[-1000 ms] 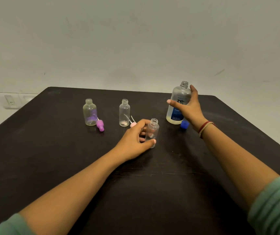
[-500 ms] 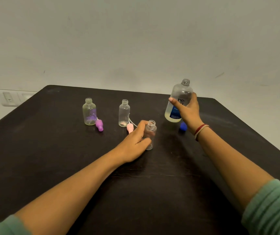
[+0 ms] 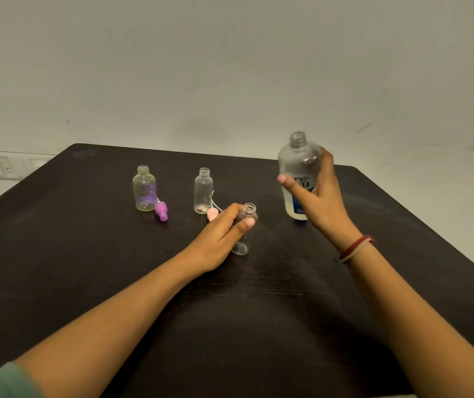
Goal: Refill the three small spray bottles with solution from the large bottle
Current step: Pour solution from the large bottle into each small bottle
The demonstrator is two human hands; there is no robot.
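Observation:
My right hand [image 3: 320, 201] grips the large clear bottle [image 3: 299, 165], uncapped, with pale solution at its bottom, lifted off the black table [image 3: 58, 254]. My left hand [image 3: 220, 235] holds a small clear open bottle [image 3: 244, 234] that stands on the table near the middle. Two more small open bottles stand farther back: one with purple marks [image 3: 144, 188] at the left, one clear [image 3: 202, 191] at the centre.
A purple spray cap [image 3: 161, 211] lies beside the left bottle and a pink spray cap [image 3: 212, 214] with its tube beside the centre one. A grey wall rises behind the table, with a switch plate [image 3: 9, 167] at the far left.
My right hand has lifted the large bottle off the table and brought it nearer, now hiding the blue cap. My left hand stays on the small bottle.

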